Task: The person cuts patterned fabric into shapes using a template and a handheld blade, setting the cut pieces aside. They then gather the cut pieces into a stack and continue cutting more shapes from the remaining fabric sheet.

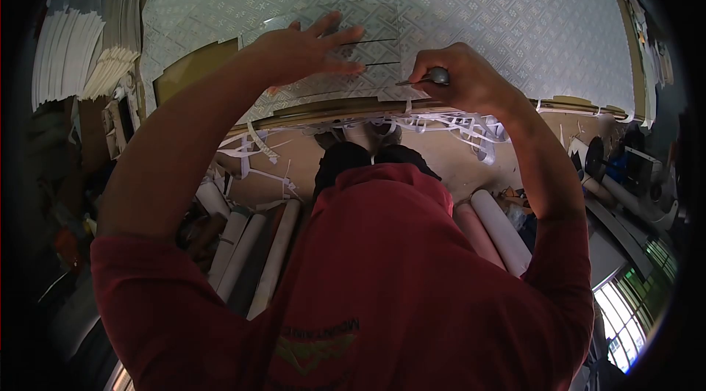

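Note:
My left hand (305,53) lies flat with its fingers spread over a clear, see-through sheet (381,26) marked with dark straight lines. Under that sheet is a large pale sheet with a woven-looking geometric pattern (471,5). My right hand (467,81) grips a small pointed tool (439,76) with a rounded, shiny knob at its end. The tool's thin metal tip points left and is right at the clear sheet's lower right area, close to the table's near edge. My palm and fingers hide part of its handle.
White strips (471,130) hang in tangles below the table edge (338,106). Thick stacks of paper (73,53) stand at the left. Rolls lean on both sides of my legs, including a white roll (500,229) at the right. A brown board (195,67) shows beside my left forearm.

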{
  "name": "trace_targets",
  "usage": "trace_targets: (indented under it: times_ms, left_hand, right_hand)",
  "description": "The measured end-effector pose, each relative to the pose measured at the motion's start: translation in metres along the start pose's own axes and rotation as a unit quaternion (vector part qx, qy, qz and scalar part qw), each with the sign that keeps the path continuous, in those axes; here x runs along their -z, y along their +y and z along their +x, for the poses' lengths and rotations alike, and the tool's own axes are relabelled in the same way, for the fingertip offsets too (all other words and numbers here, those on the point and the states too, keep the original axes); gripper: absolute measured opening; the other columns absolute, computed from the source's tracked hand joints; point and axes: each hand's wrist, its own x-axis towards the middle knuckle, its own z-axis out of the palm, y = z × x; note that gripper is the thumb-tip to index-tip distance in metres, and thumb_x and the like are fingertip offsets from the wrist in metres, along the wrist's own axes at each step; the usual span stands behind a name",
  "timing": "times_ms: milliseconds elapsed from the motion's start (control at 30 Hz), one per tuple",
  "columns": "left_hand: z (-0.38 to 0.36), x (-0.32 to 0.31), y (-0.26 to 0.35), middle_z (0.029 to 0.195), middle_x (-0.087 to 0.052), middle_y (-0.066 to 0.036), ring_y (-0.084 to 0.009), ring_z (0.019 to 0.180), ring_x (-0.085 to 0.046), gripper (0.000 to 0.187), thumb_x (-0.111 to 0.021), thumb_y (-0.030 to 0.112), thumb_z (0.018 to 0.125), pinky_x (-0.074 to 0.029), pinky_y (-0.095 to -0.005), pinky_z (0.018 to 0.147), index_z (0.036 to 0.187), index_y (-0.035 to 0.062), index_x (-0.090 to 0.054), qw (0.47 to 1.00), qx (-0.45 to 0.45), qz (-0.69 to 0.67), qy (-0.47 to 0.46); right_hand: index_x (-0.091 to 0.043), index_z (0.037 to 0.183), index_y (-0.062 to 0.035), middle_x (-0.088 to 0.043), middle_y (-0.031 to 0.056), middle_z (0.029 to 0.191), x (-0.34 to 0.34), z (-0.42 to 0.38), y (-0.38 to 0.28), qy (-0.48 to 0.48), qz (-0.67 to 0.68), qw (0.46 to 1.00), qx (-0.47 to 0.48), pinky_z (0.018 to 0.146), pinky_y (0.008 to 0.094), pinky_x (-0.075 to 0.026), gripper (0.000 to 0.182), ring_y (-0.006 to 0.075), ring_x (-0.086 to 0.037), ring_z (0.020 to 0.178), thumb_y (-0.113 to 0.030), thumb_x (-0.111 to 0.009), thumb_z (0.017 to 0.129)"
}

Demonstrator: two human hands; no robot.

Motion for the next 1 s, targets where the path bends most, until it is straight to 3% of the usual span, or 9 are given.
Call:
trace_targets:
  times_ms: [100,167,233,467,533,633,700,800,1000]
  left_hand:
    - [0.000,-0.001,-0.001,0.176,-0.004,0.003,-0.0347,0.160,-0.013,0.107,-0.074,-0.009,0.077,-0.041,-0.0607,0.121,0.156,0.0524,-0.035,1.000,0.002,0.003,0.001]
    - [0.000,-0.001,0.001,0.176,-0.004,0.003,-0.0348,0.160,-0.012,0.107,-0.074,-0.009,0.077,-0.041,-0.0607,0.121,0.156,0.0524,-0.035,1.000,0.001,-0.002,-0.005]
    - [0.001,-0.002,0.003,0.176,0.001,0.005,-0.0318,0.161,-0.006,0.127,-0.086,-0.012,0.058,-0.040,-0.0544,0.124,0.156,0.0504,-0.034,1.000,0.016,0.017,-0.004]
    - [0.002,0.000,0.000,0.176,0.002,0.003,-0.0335,0.161,-0.004,0.128,-0.083,-0.015,0.059,-0.039,-0.0548,0.124,0.157,0.0496,-0.033,1.000,0.009,0.023,-0.019]
    - [0.000,0.006,0.000,0.175,-0.006,0.001,-0.0366,0.160,-0.013,0.093,-0.067,-0.004,0.087,-0.040,-0.0615,0.121,0.155,0.0509,-0.037,1.000,-0.005,-0.001,-0.019]
    - [0.001,-0.004,-0.002,0.175,-0.007,0.001,-0.0375,0.160,-0.013,0.079,-0.059,0.004,0.095,-0.040,-0.0626,0.120,0.155,0.0512,-0.038,1.000,-0.009,0.011,0.015]
    - [0.002,-0.006,-0.004,0.175,-0.007,0.001,-0.0379,0.160,-0.014,0.075,-0.057,0.008,0.097,-0.041,-0.0634,0.119,0.154,0.0519,-0.038,1.000,-0.010,0.019,0.015]
    - [0.002,-0.008,-0.004,0.175,-0.008,0.001,-0.0385,0.160,-0.015,0.070,-0.055,0.012,0.099,-0.042,-0.0647,0.117,0.153,0.0534,-0.039,0.999,-0.011,0.025,0.022]
    - [0.003,-0.016,-0.008,0.175,-0.009,0.003,-0.0382,0.159,-0.017,0.065,-0.052,0.018,0.101,-0.042,-0.0654,0.117,0.151,0.0565,-0.040,0.999,-0.011,0.010,0.053]
  right_hand:
    - [-0.072,0.095,-0.0072,-0.075,0.0099,0.083,-0.001,-0.001,0.001,0.003,-0.015,1.000,0.014,0.066,0.0381,-0.054,0.011,0.0287,-0.073,0.074,-0.006,-0.078,0.086]
    - [-0.068,0.095,-0.0036,-0.075,0.0092,0.085,0.000,-0.002,-0.003,-0.018,-0.056,0.998,0.004,0.068,0.0342,-0.056,0.014,0.0243,-0.075,0.077,0.002,-0.078,0.086]
    - [-0.069,0.095,-0.0037,-0.075,0.0092,0.085,0.001,-0.002,-0.002,-0.020,-0.049,0.999,0.004,0.069,0.0341,-0.056,0.014,0.0242,-0.075,0.077,0.002,-0.078,0.086]
    - [-0.070,0.096,-0.0073,-0.073,0.0097,0.085,-0.011,-0.007,0.025,0.005,0.055,0.998,0.022,0.067,0.0366,-0.053,0.010,0.0283,-0.072,0.076,-0.006,-0.077,0.089]
    - [-0.069,0.096,-0.0073,-0.073,0.0098,0.085,-0.024,-0.003,0.024,0.015,0.063,0.998,0.020,0.068,0.0373,-0.053,0.011,0.0291,-0.072,0.076,-0.006,-0.077,0.088]
    - [-0.069,0.096,-0.0074,-0.073,0.0101,0.085,-0.056,0.012,0.011,0.040,0.059,0.997,0.029,0.068,0.0390,-0.054,0.012,0.0307,-0.072,0.077,-0.007,-0.077,0.087]
    - [-0.069,0.096,-0.0074,-0.073,0.0102,0.085,-0.064,0.017,0.004,0.058,0.052,0.996,0.040,0.069,0.0400,-0.054,0.013,0.0316,-0.072,0.078,-0.008,-0.077,0.086]
    - [-0.072,0.099,-0.0052,-0.075,0.0083,0.093,-0.062,0.021,-0.005,0.027,0.016,0.999,-0.011,0.074,0.0346,-0.057,0.011,0.0263,-0.075,0.085,-0.009,-0.077,0.089]
    - [-0.068,0.093,-0.0081,-0.074,0.0088,0.090,-0.069,0.023,0.005,0.047,0.079,0.996,0.020,0.071,0.0410,-0.055,0.011,0.0313,-0.072,0.081,-0.007,-0.076,0.085]
